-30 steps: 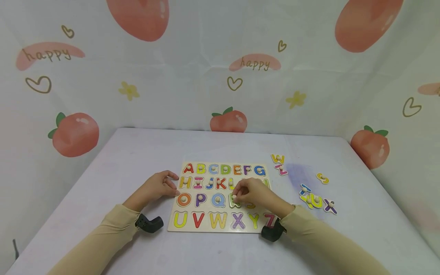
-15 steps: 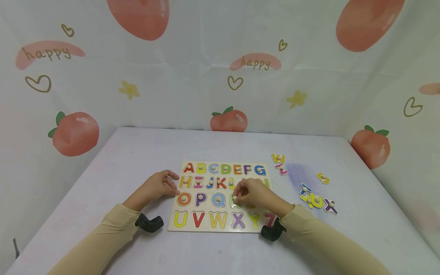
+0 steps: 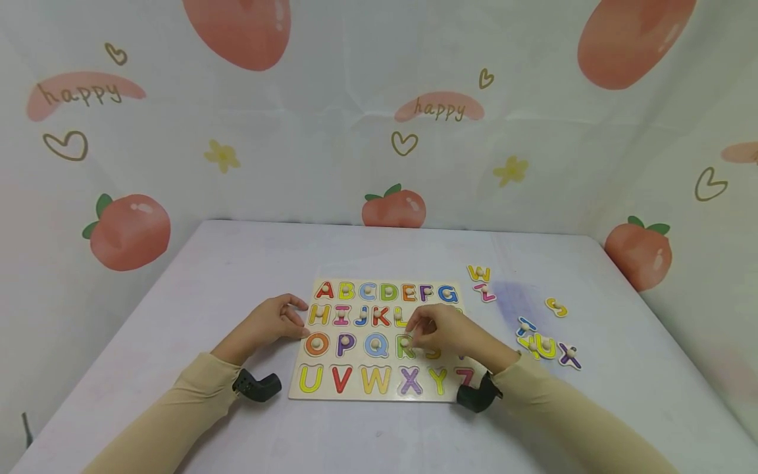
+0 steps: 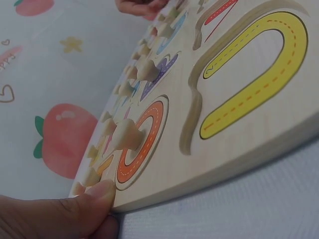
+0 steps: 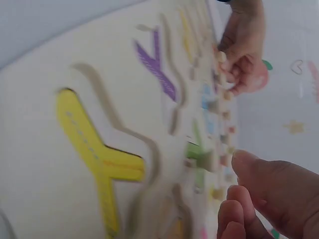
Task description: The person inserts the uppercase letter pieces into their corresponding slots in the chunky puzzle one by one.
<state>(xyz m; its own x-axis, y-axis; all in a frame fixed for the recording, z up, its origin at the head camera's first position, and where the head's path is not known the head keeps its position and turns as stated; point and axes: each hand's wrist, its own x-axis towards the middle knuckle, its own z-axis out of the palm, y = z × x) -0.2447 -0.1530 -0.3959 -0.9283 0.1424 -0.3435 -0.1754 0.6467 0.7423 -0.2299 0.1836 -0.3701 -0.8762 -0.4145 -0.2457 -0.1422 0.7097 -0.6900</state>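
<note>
A wooden alphabet puzzle board (image 3: 360, 352) lies on the table, its upper rows filled with knobbed letters. My left hand (image 3: 275, 318) holds the board's left edge, thumb on the rim beside the orange O (image 4: 149, 144). Over the right part of the board is my right hand (image 3: 444, 328), thumb and fingers apart. The green R (image 3: 405, 345) sits in its slot just left of those fingertips; in the right wrist view its knob (image 5: 207, 160) stands free of them. Printed recesses show along the bottom row, including the yellow U (image 4: 294, 45) and yellow Y (image 5: 94, 154).
Loose letters lie right of the board: a yellow W (image 3: 479, 273), pink Z (image 3: 485, 293), yellow S (image 3: 556, 307), blue T (image 3: 525, 326), yellow U (image 3: 547, 346) overlapping a yellow Y (image 3: 529, 347), and purple X (image 3: 570, 356). A printed cloth (image 3: 320, 151) hangs behind the table.
My right hand has let go of the R's knob and shifted slightly right, uncovering the R. The left hand has stayed at the board's edge.
</note>
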